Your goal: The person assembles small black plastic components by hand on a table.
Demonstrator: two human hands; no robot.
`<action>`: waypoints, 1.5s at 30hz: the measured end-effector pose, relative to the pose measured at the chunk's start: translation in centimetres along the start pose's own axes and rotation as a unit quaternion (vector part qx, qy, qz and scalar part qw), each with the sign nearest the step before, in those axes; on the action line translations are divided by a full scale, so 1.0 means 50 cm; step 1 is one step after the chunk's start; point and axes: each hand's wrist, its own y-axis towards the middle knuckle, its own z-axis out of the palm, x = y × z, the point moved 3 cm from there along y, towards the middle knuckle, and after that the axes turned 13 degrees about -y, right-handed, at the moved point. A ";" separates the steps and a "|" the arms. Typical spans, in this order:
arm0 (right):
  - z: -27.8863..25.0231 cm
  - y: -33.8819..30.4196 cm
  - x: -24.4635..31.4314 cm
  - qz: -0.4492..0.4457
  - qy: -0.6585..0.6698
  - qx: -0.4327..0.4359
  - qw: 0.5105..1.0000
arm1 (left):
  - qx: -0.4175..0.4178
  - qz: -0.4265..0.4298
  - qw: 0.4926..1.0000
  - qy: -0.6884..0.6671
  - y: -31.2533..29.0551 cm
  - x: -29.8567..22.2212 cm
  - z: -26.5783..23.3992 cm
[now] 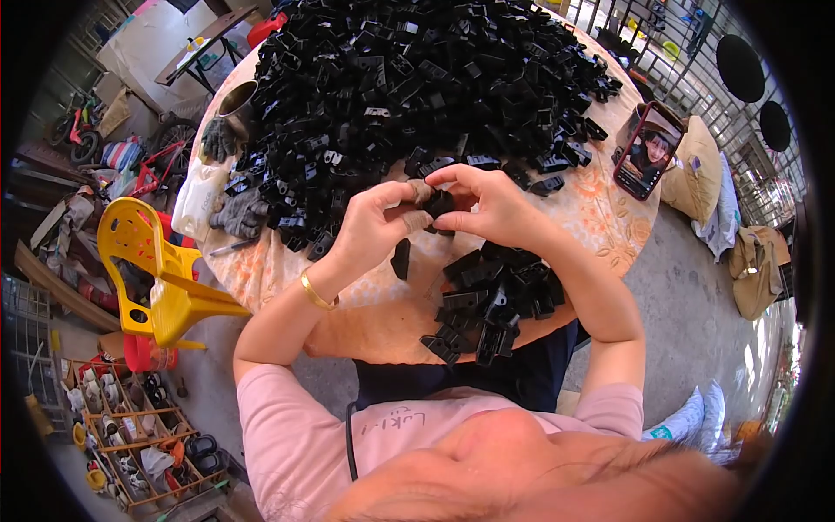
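Observation:
Over the middle of the round table, my left hand and my right hand meet around a small black plastic part. Fingers of both hands are closed on it; my left thumb and forefinger have tan wraps round their tips. Just beyond my hands rises a big heap of black plastic parts. A smaller pile of black parts lies by the near edge, below my right wrist. One loose black piece rests on the cloth between my forearms. The held part's finer shape is hidden by my fingers.
A phone stands upright at the table's right edge. Grey gloves, a pen and a metal cup are at the left. A yellow chair stands left of the table, above a shoe rack. Sacks lie at right.

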 end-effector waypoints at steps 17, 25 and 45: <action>-0.011 -0.002 0.024 -0.050 -0.088 -0.134 0.986 | 0.016 0.155 0.973 0.171 -0.014 -0.025 0.012; -0.021 -0.005 0.034 -0.084 -0.128 -0.109 0.982 | 0.047 0.076 0.994 0.057 -0.014 -0.031 0.012; 0.019 0.025 -0.047 -0.120 -0.357 -0.023 0.926 | 0.224 0.158 0.953 0.128 -0.021 -0.059 0.047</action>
